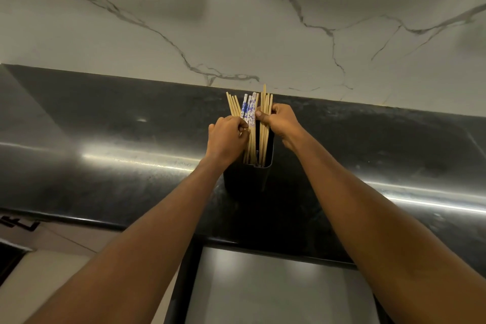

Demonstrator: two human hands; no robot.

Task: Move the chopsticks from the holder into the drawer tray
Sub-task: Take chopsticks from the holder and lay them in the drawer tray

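Fingers (243, 127) of the left hand (227, 139) are curling round the left bunch of chopsticks (249, 110) just above the holder (246, 179), while the right hand (282, 119) is pinching the right bunch between thumb and fingers. Both hands are gripping wood, and neither is lying flat. The chopsticks, some plain and some blue-patterned, are standing upright inside the holder with their tops fanning out above its rim and a dark gap dividing the two bunches. The holder is sitting on the black counter (105, 139), with the marble wall (236, 21) close behind it. No drawer tray is showing. A grey panel (276, 284) is showing below the counter edge in front of the holder, but whether it is the drawer cannot be told.

The step in hand is probably the lift-out. It is going best if each bunch is squeezed snug so that no stick slides loose. The pull should run straight up along the sticks until their lower ends are clearing the rim, so the light holder is not tipping or dragging toward the counter edge.
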